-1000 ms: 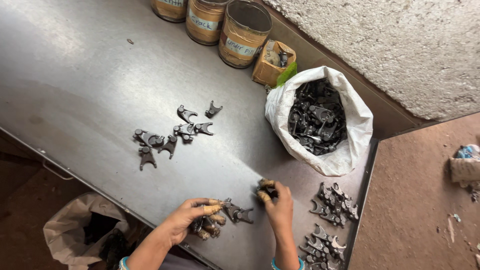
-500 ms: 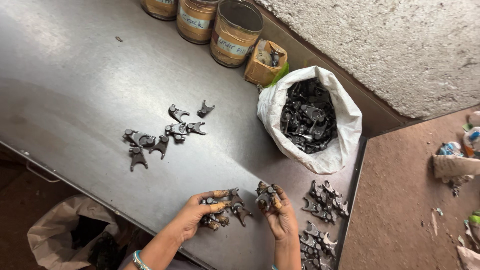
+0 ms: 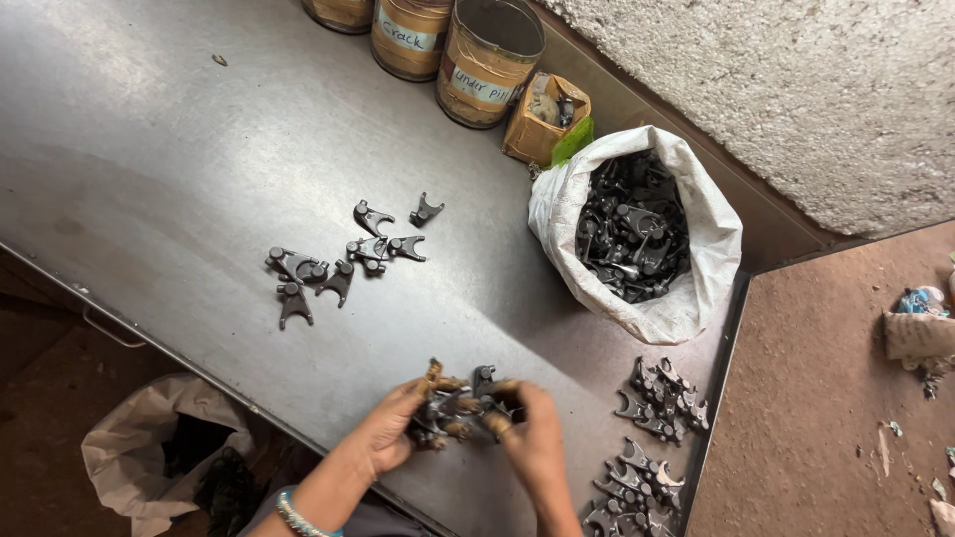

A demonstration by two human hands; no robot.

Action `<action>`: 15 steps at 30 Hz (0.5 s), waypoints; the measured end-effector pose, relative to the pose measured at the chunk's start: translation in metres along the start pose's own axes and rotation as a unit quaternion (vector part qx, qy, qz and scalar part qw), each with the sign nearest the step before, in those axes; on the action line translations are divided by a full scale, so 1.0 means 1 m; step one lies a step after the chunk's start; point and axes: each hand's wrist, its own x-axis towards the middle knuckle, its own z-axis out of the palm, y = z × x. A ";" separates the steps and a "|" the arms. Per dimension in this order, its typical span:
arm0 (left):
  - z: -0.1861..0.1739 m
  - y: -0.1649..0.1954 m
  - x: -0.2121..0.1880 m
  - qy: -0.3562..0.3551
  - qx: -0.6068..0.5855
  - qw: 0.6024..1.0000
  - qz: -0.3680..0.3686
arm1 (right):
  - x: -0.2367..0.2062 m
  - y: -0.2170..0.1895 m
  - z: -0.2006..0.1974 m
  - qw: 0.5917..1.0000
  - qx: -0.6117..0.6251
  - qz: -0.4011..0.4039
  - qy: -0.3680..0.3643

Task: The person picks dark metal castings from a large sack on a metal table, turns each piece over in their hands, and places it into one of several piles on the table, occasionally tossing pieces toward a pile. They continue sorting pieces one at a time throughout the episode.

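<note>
Evidently both hands, left hand [image 3: 383, 438] and right hand [image 3: 532, 443], close their grip on small dark forged-metal fork parts [image 3: 458, 408] at the steel worktop [image 3: 199, 129] edge: heavy, rigid, possibly oily; best pinched by the stems.

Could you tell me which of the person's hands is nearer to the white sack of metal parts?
The right hand; it lies below the white sack, with the left hand farther away.
</note>
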 end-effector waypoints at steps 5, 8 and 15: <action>-0.012 0.016 0.006 0.070 0.002 0.997 0.017 | -0.013 0.009 0.018 0.975 -0.187 -0.115 0.027; -0.009 0.016 0.006 0.071 0.009 0.997 0.032 | -0.012 0.040 0.020 0.997 0.050 -0.055 0.025; -0.011 0.008 0.018 0.080 -0.044 0.996 0.009 | -0.015 0.109 0.002 0.759 0.623 0.189 0.004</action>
